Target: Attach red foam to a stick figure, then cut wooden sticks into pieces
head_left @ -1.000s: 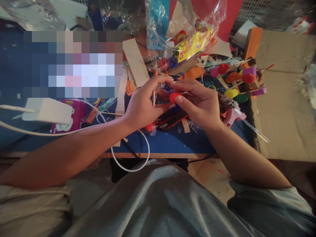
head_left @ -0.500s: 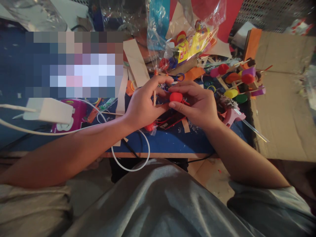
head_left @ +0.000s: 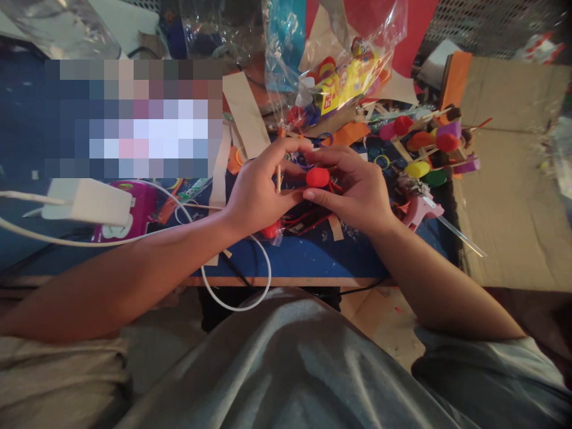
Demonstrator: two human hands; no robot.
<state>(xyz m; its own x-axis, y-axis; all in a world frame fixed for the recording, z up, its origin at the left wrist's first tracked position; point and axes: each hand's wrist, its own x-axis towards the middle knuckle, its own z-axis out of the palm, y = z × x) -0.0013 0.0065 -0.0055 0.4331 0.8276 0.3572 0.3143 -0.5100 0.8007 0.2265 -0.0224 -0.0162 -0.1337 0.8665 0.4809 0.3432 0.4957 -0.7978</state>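
A rounded red lump of modelling clay (head_left: pixel 317 177) shows between my hands, above the table's middle. My right hand (head_left: pixel 357 182) closes on it, thumb at the near side and fingers curled round the far side. Curved in from the left, my left hand (head_left: pixel 268 185) has its thumb tip close to the right thumb. A thin wooden stick (head_left: pixel 279 179) stands in the crook of the left thumb and forefinger. The left fingertips are partly hidden. Beneath the hands lie dark and red items (head_left: pixel 308 221), too covered to name, and a red piece in clear wrap (head_left: pixel 271 230).
Coloured clay pieces on sticks (head_left: pixel 440 142) lie right of my hands, beside a pink glue gun (head_left: pixel 424 210) and cardboard (head_left: pixel 513 196). Behind is a clear bag with a yellow packet (head_left: pixel 348 83). A white charger (head_left: pixel 100 201) and looping white cable (head_left: pixel 269 268) are at left.
My right hand has shifted very slightly left, its thumb now lower against the red clay. The red lump has turned a little. My left hand stays nearly still.
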